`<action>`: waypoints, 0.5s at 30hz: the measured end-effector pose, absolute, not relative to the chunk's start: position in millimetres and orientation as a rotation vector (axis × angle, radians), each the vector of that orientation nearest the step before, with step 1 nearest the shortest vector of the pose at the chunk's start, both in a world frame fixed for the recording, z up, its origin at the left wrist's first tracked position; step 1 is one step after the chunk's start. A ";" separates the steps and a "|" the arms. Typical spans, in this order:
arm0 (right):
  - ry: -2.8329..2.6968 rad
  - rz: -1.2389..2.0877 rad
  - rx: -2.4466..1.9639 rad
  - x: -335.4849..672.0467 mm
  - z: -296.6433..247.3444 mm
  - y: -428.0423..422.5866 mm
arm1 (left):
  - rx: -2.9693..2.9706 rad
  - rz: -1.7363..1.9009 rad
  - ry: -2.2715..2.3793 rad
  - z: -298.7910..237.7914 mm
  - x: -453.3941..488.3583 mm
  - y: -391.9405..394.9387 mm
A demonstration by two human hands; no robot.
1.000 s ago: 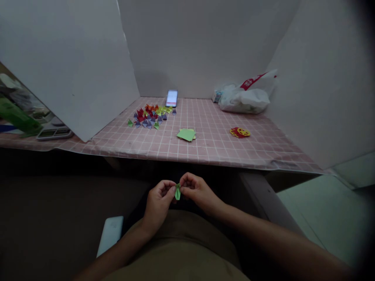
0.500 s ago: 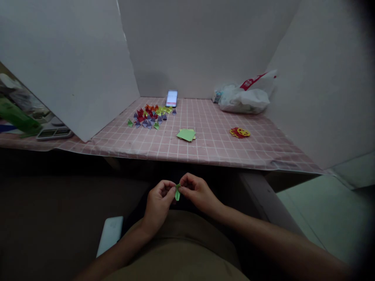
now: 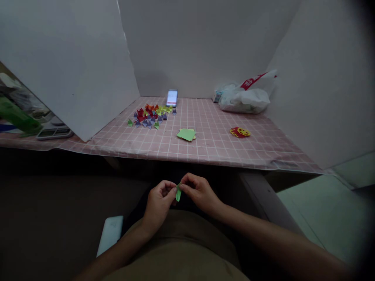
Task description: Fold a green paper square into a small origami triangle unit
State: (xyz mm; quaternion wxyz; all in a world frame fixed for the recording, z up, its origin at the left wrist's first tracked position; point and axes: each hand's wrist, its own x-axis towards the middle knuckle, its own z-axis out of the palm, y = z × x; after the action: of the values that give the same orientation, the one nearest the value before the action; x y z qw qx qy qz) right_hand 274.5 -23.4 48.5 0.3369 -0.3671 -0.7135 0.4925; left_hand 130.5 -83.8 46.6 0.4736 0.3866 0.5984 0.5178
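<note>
A small piece of folded green paper (image 3: 178, 193) is pinched between my two hands, over my lap and in front of the table edge. My left hand (image 3: 159, 201) grips its left side between thumb and fingers. From the right, my right hand (image 3: 199, 191) pinches its upper part with thumb and forefinger. The fingertips hide some of the folds. On the table beyond lies a short stack of green and yellow paper squares (image 3: 186, 134). Farther left is a cluster of small folded paper figures (image 3: 149, 116) in red, orange, yellow, purple and green.
A lit phone (image 3: 172, 98) leans at the back wall. Red and yellow cutout shapes (image 3: 240, 132) lie on the right of the checked tablecloth (image 3: 211, 146), with a white plastic bag (image 3: 244, 99) behind. White panels flank the table. A white flat device (image 3: 110, 234) rests beside my left forearm.
The folded green paper has turned slightly between my fingers, and its lower end now looks narrower and tilted. Both hands stay in almost the same place.
</note>
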 end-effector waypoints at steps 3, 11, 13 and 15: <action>-1.917 1.194 -0.939 275.5 48.5 -23.4 | 0.957 1.257 1.446 46.1 130.0 -84.5; -1.967 1.075 -0.885 277.0 47.9 -25.1 | 1.055 1.252 1.476 44.3 130.9 -86.6; -1.944 1.152 -0.869 277.6 48.4 -25.4 | 1.045 1.280 1.480 42.8 130.3 -86.2; -1.885 1.260 -0.879 278.4 49.4 -24.1 | 1.048 1.316 1.455 41.6 128.2 -85.6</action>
State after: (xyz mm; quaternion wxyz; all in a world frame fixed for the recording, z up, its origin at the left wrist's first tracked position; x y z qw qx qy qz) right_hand 278.4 -24.1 49.4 0.3474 -0.3388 -0.7269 0.4859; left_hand 128.2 -85.6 41.6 0.4429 0.4224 0.5865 0.5306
